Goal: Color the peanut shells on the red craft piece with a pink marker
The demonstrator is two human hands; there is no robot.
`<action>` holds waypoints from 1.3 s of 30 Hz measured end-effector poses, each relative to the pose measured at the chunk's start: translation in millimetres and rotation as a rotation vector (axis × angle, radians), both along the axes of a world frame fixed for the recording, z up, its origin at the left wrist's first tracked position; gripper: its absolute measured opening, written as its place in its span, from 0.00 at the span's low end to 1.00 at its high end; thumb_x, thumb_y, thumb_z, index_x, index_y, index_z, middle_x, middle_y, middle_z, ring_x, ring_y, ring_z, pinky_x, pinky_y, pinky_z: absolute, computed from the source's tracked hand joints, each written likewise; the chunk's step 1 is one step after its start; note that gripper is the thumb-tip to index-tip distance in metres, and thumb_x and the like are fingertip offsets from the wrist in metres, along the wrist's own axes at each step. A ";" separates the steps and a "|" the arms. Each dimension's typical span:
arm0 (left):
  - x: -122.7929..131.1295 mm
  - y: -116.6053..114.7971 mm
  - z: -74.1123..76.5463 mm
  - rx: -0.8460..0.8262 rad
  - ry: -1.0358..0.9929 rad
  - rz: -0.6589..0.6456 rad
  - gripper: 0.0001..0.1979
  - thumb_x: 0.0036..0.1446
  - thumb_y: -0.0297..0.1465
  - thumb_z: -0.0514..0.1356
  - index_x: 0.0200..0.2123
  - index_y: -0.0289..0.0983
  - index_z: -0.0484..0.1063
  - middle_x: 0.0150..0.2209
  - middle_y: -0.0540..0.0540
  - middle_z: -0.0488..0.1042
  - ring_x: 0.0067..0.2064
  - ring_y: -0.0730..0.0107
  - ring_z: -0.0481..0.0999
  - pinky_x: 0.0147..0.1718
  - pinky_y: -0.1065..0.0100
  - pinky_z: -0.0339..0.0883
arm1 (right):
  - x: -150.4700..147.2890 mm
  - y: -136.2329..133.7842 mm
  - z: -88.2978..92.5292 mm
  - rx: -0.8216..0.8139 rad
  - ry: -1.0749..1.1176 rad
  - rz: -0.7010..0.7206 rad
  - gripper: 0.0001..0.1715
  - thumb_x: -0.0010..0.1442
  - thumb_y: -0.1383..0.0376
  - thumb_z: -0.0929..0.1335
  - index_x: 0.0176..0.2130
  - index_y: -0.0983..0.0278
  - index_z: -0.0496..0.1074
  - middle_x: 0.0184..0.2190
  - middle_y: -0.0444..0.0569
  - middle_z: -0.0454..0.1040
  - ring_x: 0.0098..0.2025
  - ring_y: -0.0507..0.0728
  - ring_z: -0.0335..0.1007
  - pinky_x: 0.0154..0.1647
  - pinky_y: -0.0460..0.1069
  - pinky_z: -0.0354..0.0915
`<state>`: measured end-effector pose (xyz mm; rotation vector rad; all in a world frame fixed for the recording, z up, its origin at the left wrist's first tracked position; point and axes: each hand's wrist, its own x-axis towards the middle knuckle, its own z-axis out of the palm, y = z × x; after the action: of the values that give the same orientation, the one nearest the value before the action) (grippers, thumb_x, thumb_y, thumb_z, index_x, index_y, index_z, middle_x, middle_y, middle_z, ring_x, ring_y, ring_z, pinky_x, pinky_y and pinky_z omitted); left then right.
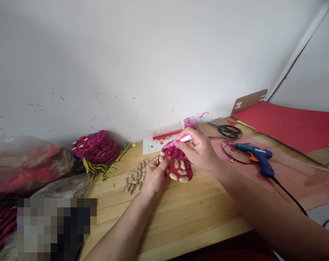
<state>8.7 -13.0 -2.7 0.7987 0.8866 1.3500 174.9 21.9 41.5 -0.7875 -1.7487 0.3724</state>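
Note:
A red round craft piece point(178, 166) covered with peanut shells, some painted pink and some plain, rests on the wooden table point(197, 214). My left hand point(153, 175) grips its left edge with curled fingers. My right hand point(199, 150) is closed round a pink brush or pen point(184, 139), whose tip touches the top of the piece. A heap of loose peanut shells point(134, 177) lies just left of my left hand.
A blue glue gun point(258, 157) with a black cord lies to the right on a pink-stained sheet. Black scissors point(227, 129), a small pink cup point(190, 122) and red paper point(289, 123) sit behind. A stack of magenta pieces point(96, 146) and plastic bags point(25, 163) are at left.

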 end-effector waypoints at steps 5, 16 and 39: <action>-0.6 1.2 -3.4 0.012 0.022 -0.003 0.23 0.39 0.42 0.80 0.34 0.33 0.81 0.28 0.46 0.81 0.27 0.66 0.79 0.32 0.65 0.74 | 0.8 1.1 0.0 0.000 -0.011 -0.028 0.03 0.66 0.65 0.71 0.38 0.58 0.73 0.34 0.43 0.82 0.35 0.53 0.78 0.36 0.47 0.70; -4.6 2.9 -10.1 0.052 0.107 -0.009 0.20 0.44 0.43 0.78 0.32 0.35 0.81 0.27 0.48 0.79 0.26 0.71 0.73 0.29 0.69 0.70 | 1.1 0.7 -0.1 0.020 0.018 -0.029 0.02 0.66 0.65 0.71 0.38 0.58 0.73 0.33 0.43 0.82 0.33 0.53 0.77 0.35 0.47 0.70; -13.3 4.0 -17.4 0.366 0.633 0.112 0.13 0.61 0.41 0.67 0.31 0.37 0.77 0.29 0.48 0.73 0.32 0.68 0.67 0.33 0.70 0.63 | 6.0 -4.7 9.1 0.029 -0.023 0.006 0.02 0.67 0.65 0.71 0.38 0.59 0.73 0.33 0.42 0.81 0.33 0.52 0.77 0.34 0.46 0.68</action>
<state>-4.7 -9.0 -20.1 1.5315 1.1971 1.3974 180.9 17.3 50.6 -0.7683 -1.7745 0.3426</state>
